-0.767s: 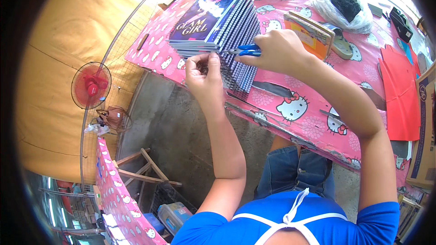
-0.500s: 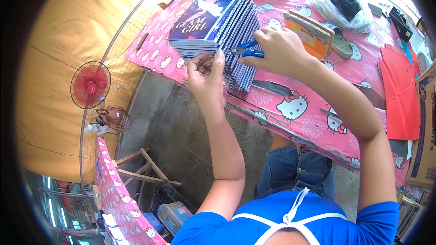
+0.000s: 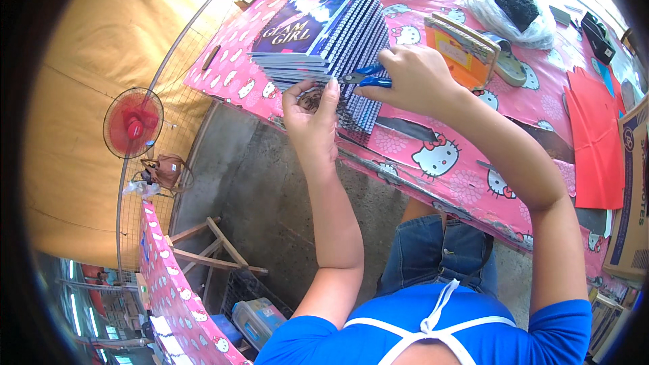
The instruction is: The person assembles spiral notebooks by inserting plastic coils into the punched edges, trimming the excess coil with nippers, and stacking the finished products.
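Observation:
A tall stack of spiral-bound notebooks point(image 3: 307, 27) with purple and blue covers stands near the table's edge, wire spines facing right. My right hand point(image 3: 419, 74) is closed around blue-handled pliers point(image 3: 373, 82), whose jaws point left at the near end of the spines, by my left thumb. My left hand point(image 3: 314, 118) is at the near corner of the stack, fingers curled and thumb up beside the pliers' tip. Dark curled wire pieces point(image 3: 309, 100) lie in its fingers. What exactly the jaws touch is too small to tell.
A pink patterned cloth point(image 3: 466, 179) covers the table. Right of the stack stand a wooden holder point(image 3: 463, 51), a roll of tape point(image 3: 510, 69) and a plastic bag point(image 3: 500, 10) with black contents. Red sheets point(image 3: 595, 138) and a cardboard box point(image 3: 629, 189) are far right; a red fan point(image 3: 134, 123) is left.
My left hand has shifted slightly right with the wire pieces in it. The pliers remain at the spine end, their handles a little closer together.

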A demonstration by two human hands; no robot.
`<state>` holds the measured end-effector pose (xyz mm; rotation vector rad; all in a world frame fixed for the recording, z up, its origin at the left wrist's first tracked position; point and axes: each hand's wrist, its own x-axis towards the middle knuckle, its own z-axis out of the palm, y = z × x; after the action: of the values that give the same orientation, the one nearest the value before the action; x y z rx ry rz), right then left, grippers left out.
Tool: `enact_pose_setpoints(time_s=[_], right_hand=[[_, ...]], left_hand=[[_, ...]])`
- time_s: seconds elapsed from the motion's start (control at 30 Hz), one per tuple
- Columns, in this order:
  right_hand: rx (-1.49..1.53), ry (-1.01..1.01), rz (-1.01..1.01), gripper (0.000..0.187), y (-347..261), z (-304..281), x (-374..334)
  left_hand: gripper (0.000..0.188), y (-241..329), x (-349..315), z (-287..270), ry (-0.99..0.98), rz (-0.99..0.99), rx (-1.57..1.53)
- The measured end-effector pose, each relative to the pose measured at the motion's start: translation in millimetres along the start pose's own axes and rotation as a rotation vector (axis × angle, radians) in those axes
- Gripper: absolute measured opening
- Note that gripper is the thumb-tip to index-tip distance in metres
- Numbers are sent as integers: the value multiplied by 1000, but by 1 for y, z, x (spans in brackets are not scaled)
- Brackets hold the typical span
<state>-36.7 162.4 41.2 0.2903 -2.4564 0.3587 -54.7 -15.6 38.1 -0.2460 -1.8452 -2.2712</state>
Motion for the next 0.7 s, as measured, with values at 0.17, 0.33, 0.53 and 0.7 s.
enact_pose_setpoints(time_s=[0.17,0.33,0.53,0.7], right_hand=[[31,-282,137,60,-9,-12,-2],[-104,305,-159,61,12,8,-14],[26,-321,120,66,-12,-7,-4],[-25,-29,-8,59,4,4,-22]], left_hand=[[31,-2,4,-10,-5,-21,-32],[36,-5,0,-6,0,-70,-130],[37,-9,3,-13,-20,8,69],[38,-11,1,-19,9,-72,13]])
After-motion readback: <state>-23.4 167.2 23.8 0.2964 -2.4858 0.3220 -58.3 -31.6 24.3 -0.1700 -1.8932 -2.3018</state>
